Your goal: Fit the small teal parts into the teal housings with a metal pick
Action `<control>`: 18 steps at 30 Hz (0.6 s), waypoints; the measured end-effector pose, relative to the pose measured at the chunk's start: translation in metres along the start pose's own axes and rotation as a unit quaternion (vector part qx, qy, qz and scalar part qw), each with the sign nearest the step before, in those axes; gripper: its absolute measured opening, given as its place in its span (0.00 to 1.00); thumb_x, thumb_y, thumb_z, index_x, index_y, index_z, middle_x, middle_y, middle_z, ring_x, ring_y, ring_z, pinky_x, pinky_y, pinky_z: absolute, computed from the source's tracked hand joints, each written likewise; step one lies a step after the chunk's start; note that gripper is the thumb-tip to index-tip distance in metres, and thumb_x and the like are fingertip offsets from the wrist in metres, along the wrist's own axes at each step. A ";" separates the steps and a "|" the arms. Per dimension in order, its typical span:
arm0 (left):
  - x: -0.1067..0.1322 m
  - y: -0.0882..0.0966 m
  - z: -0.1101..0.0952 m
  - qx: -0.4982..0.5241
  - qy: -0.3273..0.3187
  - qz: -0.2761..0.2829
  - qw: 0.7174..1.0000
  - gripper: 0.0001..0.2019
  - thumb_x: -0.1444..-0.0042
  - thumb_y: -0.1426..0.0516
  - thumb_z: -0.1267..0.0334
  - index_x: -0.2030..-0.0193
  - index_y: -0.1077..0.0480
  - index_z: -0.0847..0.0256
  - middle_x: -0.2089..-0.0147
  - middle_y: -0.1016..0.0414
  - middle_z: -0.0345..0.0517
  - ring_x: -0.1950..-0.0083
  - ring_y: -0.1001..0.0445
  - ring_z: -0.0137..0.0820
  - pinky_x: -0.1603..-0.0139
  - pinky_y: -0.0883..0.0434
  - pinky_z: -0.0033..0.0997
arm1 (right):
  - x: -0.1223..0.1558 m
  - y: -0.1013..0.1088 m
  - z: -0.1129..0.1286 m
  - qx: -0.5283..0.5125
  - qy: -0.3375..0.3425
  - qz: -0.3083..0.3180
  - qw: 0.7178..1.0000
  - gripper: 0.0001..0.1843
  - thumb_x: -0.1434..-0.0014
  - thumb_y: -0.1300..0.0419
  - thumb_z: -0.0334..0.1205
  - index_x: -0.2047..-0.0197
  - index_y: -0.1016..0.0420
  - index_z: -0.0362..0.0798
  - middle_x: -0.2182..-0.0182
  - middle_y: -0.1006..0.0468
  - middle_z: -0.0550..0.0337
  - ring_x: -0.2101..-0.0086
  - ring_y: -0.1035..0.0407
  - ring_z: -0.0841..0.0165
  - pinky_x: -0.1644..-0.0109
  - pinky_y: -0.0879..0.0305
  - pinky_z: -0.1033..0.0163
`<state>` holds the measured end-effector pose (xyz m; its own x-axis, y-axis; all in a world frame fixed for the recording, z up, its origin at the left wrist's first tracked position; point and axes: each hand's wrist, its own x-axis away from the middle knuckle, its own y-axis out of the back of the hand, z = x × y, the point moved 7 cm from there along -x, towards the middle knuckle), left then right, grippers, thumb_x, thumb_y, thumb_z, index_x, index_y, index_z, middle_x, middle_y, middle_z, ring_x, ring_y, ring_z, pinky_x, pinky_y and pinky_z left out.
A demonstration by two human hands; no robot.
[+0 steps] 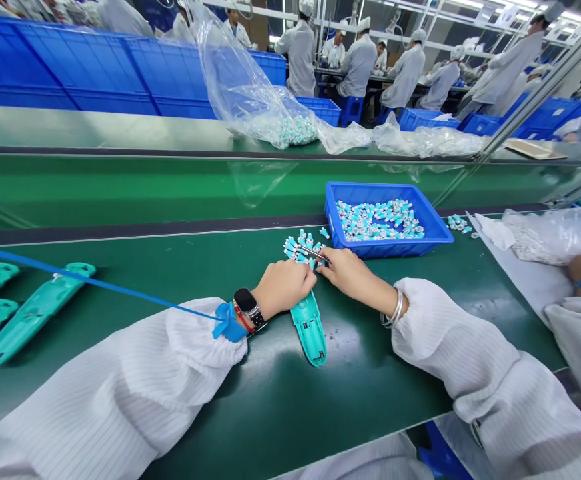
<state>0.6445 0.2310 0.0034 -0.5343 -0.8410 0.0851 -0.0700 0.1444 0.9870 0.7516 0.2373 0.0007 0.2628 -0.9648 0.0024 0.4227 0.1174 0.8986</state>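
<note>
I see the left hand (283, 290), curled, touching a teal plastic housing (309, 330); the right hand (351, 273) pinches metal tweezers (313, 251) among small teal parts (297, 245).

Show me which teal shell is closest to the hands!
The teal shell lying alone between the two arms, just below the left hand. The other teal shells sit together far off to the left.
</note>
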 end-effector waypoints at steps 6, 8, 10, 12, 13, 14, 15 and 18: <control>-0.001 0.002 -0.001 -0.002 -0.003 0.005 1.000 0.22 0.40 0.61 0.60 0.68 0.27 0.62 0.66 0.24 0.53 0.64 0.25 0.41 0.67 0.35 0.34 | 0.003 0.019 0.013 -0.092 0.019 -0.060 0.994 0.05 0.42 0.43 0.35 0.69 0.34 0.44 0.77 0.35 0.63 0.75 0.42 0.72 0.70 0.51 0.66; 0.000 0.002 -0.002 0.001 -0.004 0.007 1.000 0.21 0.40 0.60 0.60 0.68 0.28 0.62 0.66 0.24 0.53 0.64 0.25 0.41 0.67 0.36 0.34 | 0.014 0.034 0.027 -0.177 0.036 -0.094 0.979 0.14 0.35 0.52 0.43 0.69 0.35 0.45 0.80 0.42 0.67 0.79 0.46 0.75 0.74 0.51 0.67; 0.000 0.003 -0.004 0.007 -0.007 0.005 1.000 0.22 0.40 0.60 0.59 0.69 0.28 0.62 0.67 0.24 0.53 0.64 0.25 0.41 0.67 0.36 0.34 | 0.031 0.046 0.045 -0.370 0.071 -0.117 0.919 0.20 0.33 0.60 0.48 0.70 0.38 0.47 0.83 0.50 0.70 0.83 0.53 0.76 0.79 0.53 0.69; 0.000 0.004 -0.005 0.012 -0.007 0.001 1.000 0.22 0.40 0.61 0.58 0.70 0.28 0.62 0.68 0.24 0.53 0.65 0.25 0.42 0.67 0.36 0.34 | 0.051 0.049 0.062 -0.587 0.098 -0.092 0.798 0.21 0.34 0.57 0.51 0.73 0.42 0.48 0.84 0.55 0.72 0.85 0.59 0.79 0.82 0.58 0.71; 0.000 0.005 -0.006 0.015 -0.005 -0.001 1.000 0.22 0.40 0.61 0.58 0.70 0.28 0.63 0.68 0.24 0.53 0.65 0.25 0.42 0.68 0.36 0.35 | 0.059 0.045 0.069 -0.657 0.095 -0.066 0.745 0.21 0.34 0.54 0.51 0.75 0.43 0.48 0.84 0.55 0.72 0.86 0.60 0.80 0.82 0.59 0.72; 0.000 0.005 -0.006 0.019 -0.003 -0.002 1.000 0.22 0.40 0.61 0.58 0.70 0.28 0.63 0.68 0.24 0.53 0.65 0.25 0.42 0.68 0.36 0.35 | 0.067 0.039 0.075 -0.695 0.084 -0.042 0.713 0.21 0.35 0.53 0.51 0.75 0.43 0.47 0.84 0.55 0.72 0.86 0.60 0.80 0.82 0.59 0.73; 0.000 0.006 -0.006 0.024 -0.001 -0.003 1.000 0.22 0.40 0.60 0.59 0.71 0.28 0.62 0.69 0.24 0.53 0.65 0.25 0.42 0.68 0.36 0.35 | 0.073 0.032 0.078 -0.715 0.069 -0.025 0.695 0.21 0.35 0.52 0.50 0.76 0.43 0.47 0.84 0.55 0.72 0.85 0.60 0.81 0.82 0.59 0.73; 0.000 0.006 -0.007 0.035 -0.001 -0.011 0.999 0.21 0.41 0.60 0.59 0.71 0.28 0.62 0.70 0.25 0.52 0.66 0.25 0.43 0.68 0.35 0.36 | 0.081 0.016 0.078 -0.724 0.044 -0.029 0.688 0.22 0.36 0.50 0.49 0.77 0.42 0.46 0.84 0.55 0.72 0.85 0.58 0.81 0.81 0.58 0.73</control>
<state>0.6497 0.2283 0.0107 -0.5342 -0.8430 0.0639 -0.1406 0.1631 0.9765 0.7122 0.1429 0.0492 0.2328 -0.9675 -0.0991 0.8385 0.2513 -0.4836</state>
